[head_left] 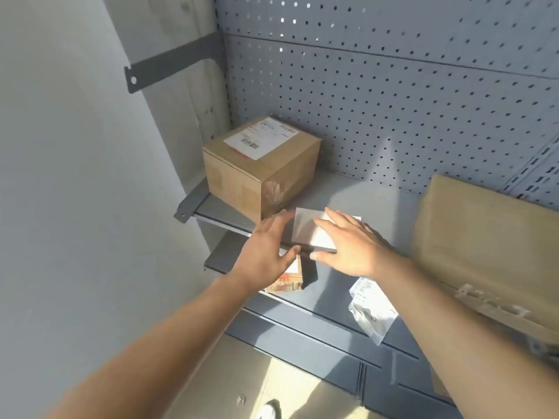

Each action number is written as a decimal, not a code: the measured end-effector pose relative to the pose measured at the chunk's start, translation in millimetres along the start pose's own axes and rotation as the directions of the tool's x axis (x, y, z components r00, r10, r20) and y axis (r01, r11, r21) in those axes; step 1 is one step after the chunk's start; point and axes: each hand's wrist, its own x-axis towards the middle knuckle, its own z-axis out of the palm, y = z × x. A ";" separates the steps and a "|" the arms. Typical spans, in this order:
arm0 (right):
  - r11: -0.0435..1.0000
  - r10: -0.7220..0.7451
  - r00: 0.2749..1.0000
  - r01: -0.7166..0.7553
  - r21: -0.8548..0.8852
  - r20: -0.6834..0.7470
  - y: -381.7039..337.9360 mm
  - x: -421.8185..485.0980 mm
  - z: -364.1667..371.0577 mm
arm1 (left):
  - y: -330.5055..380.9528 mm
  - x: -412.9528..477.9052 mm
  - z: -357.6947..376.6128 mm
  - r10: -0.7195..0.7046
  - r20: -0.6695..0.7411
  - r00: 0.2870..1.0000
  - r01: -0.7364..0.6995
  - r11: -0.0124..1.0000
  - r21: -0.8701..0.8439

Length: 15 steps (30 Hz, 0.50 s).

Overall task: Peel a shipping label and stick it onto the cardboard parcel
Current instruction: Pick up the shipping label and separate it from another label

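Note:
A white label sheet (305, 228) lies at the front edge of the grey metal shelf (363, 201), its blank side up. My left hand (266, 252) grips its left edge, with the thumb at the near left corner. My right hand (348, 240) lies across its right half, fingers spread on top and thumb tucked at the front edge. A cardboard parcel (260, 176) stands at the shelf's back left, just beyond the sheet, with a printed shipping label (260, 137) stuck on its top.
A large tan padded envelope (484, 237) leans at the right. On the lower shelf (326, 288) sit a small cardboard box (289, 278) and a crumpled white plastic mailer (372, 309). Pegboard (393, 101) backs the shelves; a white wall is on the left.

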 end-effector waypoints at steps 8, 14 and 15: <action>1.000 -0.014 0.997 0.013 -0.018 -0.077 12.3 -15.1 -0.7 | -5.1 8.1 -1.2 0.116 0.011 0.993 -0.116 0.992 0.041; 0.999 -0.004 0.966 -0.006 -0.037 -0.258 20.8 -24.9 2.8 | 4.8 6.4 2.8 0.140 -0.030 0.990 -0.141 0.990 -0.030; 0.999 0.020 0.958 -0.030 -0.028 -0.285 21.6 -25.3 2.3 | 6.1 6.9 3.2 0.123 -0.038 0.992 -0.124 0.991 -0.042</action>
